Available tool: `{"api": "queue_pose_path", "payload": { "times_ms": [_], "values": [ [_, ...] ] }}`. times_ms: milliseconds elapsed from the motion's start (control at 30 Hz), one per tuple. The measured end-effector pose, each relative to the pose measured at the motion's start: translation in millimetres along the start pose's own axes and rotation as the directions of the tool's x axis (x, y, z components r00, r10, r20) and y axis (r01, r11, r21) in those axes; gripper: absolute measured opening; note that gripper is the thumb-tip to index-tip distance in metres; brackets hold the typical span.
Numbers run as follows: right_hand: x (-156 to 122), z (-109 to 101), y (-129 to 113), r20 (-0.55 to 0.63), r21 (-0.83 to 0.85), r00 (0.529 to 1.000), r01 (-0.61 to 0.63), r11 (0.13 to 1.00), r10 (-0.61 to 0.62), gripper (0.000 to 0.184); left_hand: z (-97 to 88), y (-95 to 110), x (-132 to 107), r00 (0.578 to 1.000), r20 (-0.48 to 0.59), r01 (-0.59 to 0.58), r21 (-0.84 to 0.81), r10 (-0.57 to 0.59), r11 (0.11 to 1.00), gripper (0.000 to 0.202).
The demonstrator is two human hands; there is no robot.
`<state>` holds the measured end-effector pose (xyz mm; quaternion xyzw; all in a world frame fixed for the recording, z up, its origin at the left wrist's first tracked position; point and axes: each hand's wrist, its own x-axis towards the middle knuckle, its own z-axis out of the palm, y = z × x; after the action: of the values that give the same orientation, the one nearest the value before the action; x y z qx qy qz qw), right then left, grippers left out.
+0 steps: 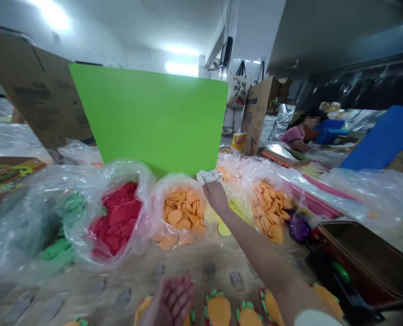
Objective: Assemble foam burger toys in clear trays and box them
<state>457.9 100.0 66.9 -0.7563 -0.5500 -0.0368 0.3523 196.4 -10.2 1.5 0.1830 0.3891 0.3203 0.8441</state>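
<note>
My right hand (216,194) reaches forward, its fingers around a crumpled white cloth or tissue (209,176) at the foot of an upright green board (154,117). Palm up, my left hand (174,296) is open near the front edge, blurred, with its fingers a little bent and nothing in it. Beneath and beside it lie orange carrot-like foam shapes with green tops, such as this orange piece (219,310). Clear bags in front of the board hold orange foam discs (184,210), red foam pieces (118,217) and green foam pieces (60,249). Yellow discs (225,227) lie under my right forearm.
Another bag of orange pieces (271,210) stands right of my forearm. Further right are a purple object (298,228) and a dark red-brown open box (367,258). Cardboard (48,99) rises at the left. A co-worker (294,136) sits farther back on the right.
</note>
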Motion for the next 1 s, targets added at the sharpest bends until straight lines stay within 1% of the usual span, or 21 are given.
{"api": "queue_pose_path", "payload": {
  "times_ms": [67,100,167,233,300,367,433,467,533,567,600,633,700,733,767,800,833,867,900,967,1000],
  "values": [
    [40.1,14.8,3.4,-0.025,-0.01,0.998,-0.059,0.998,0.058,0.023,5.5,9.0,7.7,0.998,0.063,0.023,-0.085,-0.017,0.996,0.032],
    [53.4,22.1,6.6,-0.026,-0.01,0.995,-0.097,0.995,0.096,0.024,9.7,14.6,10.7,0.995,0.1,0.037,-0.128,-0.024,0.991,0.037],
    [68.0,32.4,13.7,-0.029,0.001,0.983,-0.179,0.984,0.179,0.02,19.9,26.0,15.7,0.986,0.163,0.074,-0.179,-0.045,0.981,0.043],
    [70.8,30.4,21.1,-0.061,0.023,0.963,-0.263,0.965,0.264,0.018,31.0,35.5,19.4,0.977,0.203,0.111,-0.191,-0.071,0.975,0.046],
    [64.4,8.8,30.2,-0.144,0.047,0.929,-0.337,0.94,0.341,0.023,42.9,40.5,20.8,0.965,0.24,0.149,-0.174,-0.105,0.973,0.049],
    [45.1,-35.1,41.2,-0.271,0.054,0.875,-0.401,0.914,0.4,0.031,56.9,39.6,18.7,0.941,0.302,0.199,-0.125,-0.154,0.972,0.05],
    [5.0,-96.3,49.0,-0.421,0.094,0.797,-0.436,0.895,0.433,0.035,74.2,31.3,12.6,0.894,0.393,0.253,-0.053,-0.213,0.966,0.047],
    [-24.2,-128.8,48.9,-0.488,0.149,0.754,-0.425,0.893,0.44,0.036,83.9,23.6,8.2,0.863,0.44,0.285,-0.014,-0.25,0.958,0.044],
    [-97.9,-184.3,36.6,-0.567,0.312,0.688,-0.329,0.891,0.452,0.034,104.7,-1.1,-3.8,0.787,0.517,0.355,0.067,-0.337,0.932,0.039],
    [-139.3,-202.5,24.8,-0.566,0.384,0.684,-0.275,0.881,0.46,0.033,114.9,-18.6,-11.5,0.749,0.541,0.389,0.11,-0.384,0.914,0.037],
    [-181.1,-212.4,10.6,-0.544,0.434,0.693,-0.249,0.866,0.472,0.032,124.2,-39.6,-20.4,0.709,0.56,0.417,0.158,-0.429,0.895,0.036],
    [-221.6,-214.0,-4.6,-0.518,0.441,0.706,-0.262,0.858,0.482,0.03,132.1,-63.4,-30.4,0.664,0.577,0.431,0.224,-0.475,0.874,0.035],
    [-293.6,-197.0,-30.8,-0.458,0.375,0.749,-0.326,0.868,0.479,0.027,141.5,-115.6,-52.7,0.569,0.595,0.421,0.381,-0.567,0.823,0.044],
    [-324.2,-183.0,-38.6,-0.407,0.307,0.799,-0.335,0.891,0.442,0.03,142.5,-141.4,-64.0,0.522,0.591,0.411,0.458,-0.615,0.788,0.051],
    [-351.4,-169.0,-41.1,-0.385,0.237,0.822,-0.35,0.906,0.419,0.033,141.1,-165.0,-74.7,0.479,0.577,0.405,0.523,-0.661,0.75,0.057],
    [-375.5,-157.5,-37.7,-0.37,0.174,0.83,-0.38,0.908,0.418,0.032,137.7,-185.2,-84.0,0.449,0.551,0.408,0.573,-0.703,0.71,0.058],
    [-397.2,-150.5,-28.4,-0.402,0.14,0.791,-0.446,0.884,0.462,0.031,133.0,-201.0,-91.5,0.428,0.52,0.422,0.608,-0.739,0.672,0.059],
    [-417.0,-149.0,-13.9,-0.431,0.139,0.72,-0.542,0.829,0.544,0.032,127.8,-212.1,-96.5,0.398,0.491,0.443,0.636,-0.775,0.631,0.058],
    [-435.3,-153.0,4.3,-0.451,0.158,0.629,-0.642,0.75,0.634,0.032,122.8,-218.8,-98.8,0.348,0.464,0.466,0.668,-0.814,0.58,0.057],
    [-467.0,-172.2,43.8,-0.446,0.236,0.422,-0.796,0.558,0.789,0.034,116.1,-222.7,-95.8,0.219,0.436,0.509,0.712,-0.873,0.484,0.061],
    [-479.3,-183.1,60.7,-0.446,0.267,0.35,-0.827,0.496,0.824,0.037,114.8,-222.4,-91.6,0.172,0.439,0.525,0.716,-0.882,0.459,0.066]
  ]
}}
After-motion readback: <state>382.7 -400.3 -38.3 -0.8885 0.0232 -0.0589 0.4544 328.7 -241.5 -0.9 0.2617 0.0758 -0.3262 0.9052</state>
